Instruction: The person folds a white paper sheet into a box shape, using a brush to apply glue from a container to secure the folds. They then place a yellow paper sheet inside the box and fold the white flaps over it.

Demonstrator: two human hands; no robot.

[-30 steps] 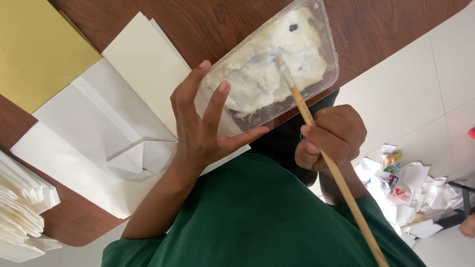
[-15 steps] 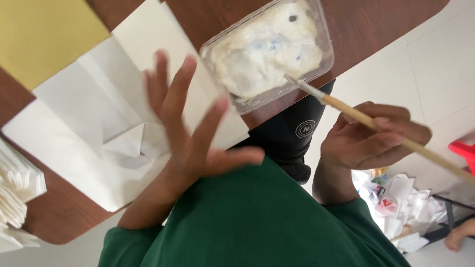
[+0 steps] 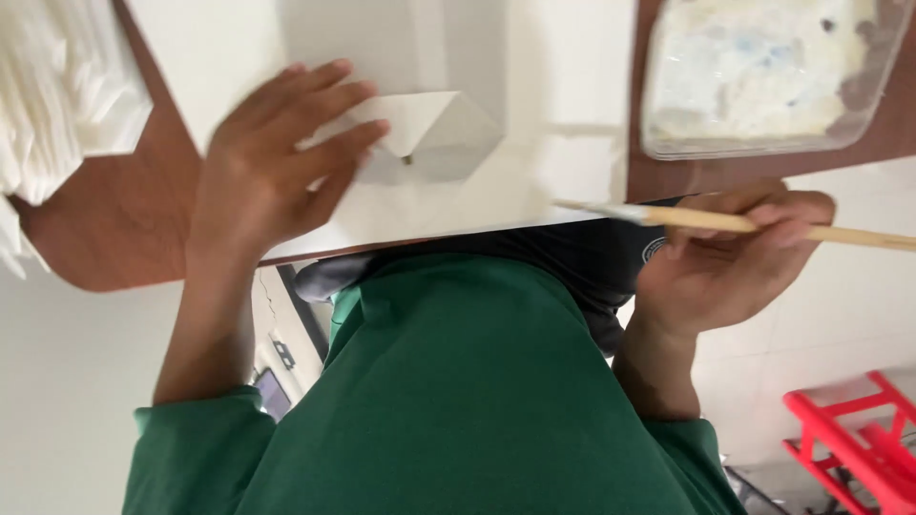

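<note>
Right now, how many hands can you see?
2: the left hand lies flat on the folded white paper; the right hand holds a wooden brush.

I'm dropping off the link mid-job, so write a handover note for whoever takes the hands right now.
Left hand: open, flat on the white paper, fingers on its folded flap.
Right hand: shut on the wooden brush, tip over the paper's near edge.
Clear tray of white paste: on the brown table, beside the paper.
Done: flap folded.
Left: no paste visible on the paper yet.
</note>
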